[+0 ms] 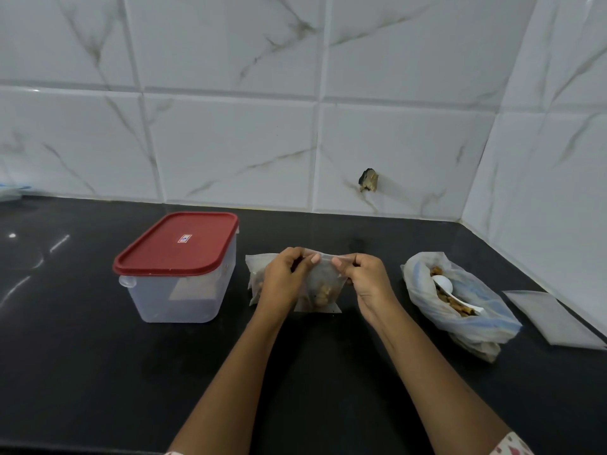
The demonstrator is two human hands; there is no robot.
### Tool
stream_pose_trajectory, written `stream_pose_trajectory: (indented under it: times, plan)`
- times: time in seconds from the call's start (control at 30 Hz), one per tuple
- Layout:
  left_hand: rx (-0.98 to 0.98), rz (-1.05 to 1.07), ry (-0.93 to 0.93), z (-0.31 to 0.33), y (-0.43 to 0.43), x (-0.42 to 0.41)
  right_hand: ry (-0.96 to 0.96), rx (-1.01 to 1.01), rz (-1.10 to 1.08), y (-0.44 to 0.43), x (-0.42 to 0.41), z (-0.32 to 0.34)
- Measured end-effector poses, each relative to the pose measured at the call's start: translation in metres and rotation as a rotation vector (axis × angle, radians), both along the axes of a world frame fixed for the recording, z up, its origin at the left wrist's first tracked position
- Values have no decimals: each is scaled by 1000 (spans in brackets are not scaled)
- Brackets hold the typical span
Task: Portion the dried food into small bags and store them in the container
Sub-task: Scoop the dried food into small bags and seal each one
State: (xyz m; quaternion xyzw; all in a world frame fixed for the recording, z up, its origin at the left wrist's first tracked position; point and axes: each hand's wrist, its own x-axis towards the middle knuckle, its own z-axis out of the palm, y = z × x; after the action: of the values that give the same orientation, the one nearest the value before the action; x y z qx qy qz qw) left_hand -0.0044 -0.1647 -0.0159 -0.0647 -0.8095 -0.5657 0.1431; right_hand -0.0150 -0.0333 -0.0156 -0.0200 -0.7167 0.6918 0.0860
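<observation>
Head camera footage is being taken looking down at a black countertop (82,372) backed by white marbled wall tiles (230,142). A small clear bag (320,287) is being held up just above the counter at the middle of the scene, with brown pieces of dried food (320,295) gathered in its lower part. Its top edge is being pinched at the left by the left hand (282,279), whose fingers are curled tight on the plastic, and at the right by the right hand (363,279), which is likewise being kept closed on the edge between thumb and fingers. Another small bag (256,274) is lying just behind the left hand and is partly hidden by it. To the left, near the hands but apart from them, a clear plastic container (179,297) is standing upright with its red lid (177,244) on; something pale is being seen faintly through its wall, though what it is cannot be told. To the right, a larger crumpled plastic bag (460,307) is lying open on the counter, with more dried food inside and a white spoon (443,285) resting in it. Further right, near the counter's edge, an empty flat bag (551,318) is lying. A small dark chip (368,180) is showing in the wall tile above.
</observation>
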Motion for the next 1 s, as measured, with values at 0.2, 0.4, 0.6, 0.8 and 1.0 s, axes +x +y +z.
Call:
stream_pose_trajectory:
  times: [0.2,0.4,0.6,0.8,1.0]
  plan:
    - [-74,141,117,-3,-1,-2,43,6,76,-1,6,4]
    - [-271,248,187,-9,-3,-4,3,-19,50,1,4,0]
    - [-254,251,171,-6,0,-3,-3,19,-60,-5,0,0]
    - [-206,293,137,-5,-9,5,99,101,16,-7,6,-1]
    - [-337,448,180,-4,-20,14,129,68,86,-20,10,-2]
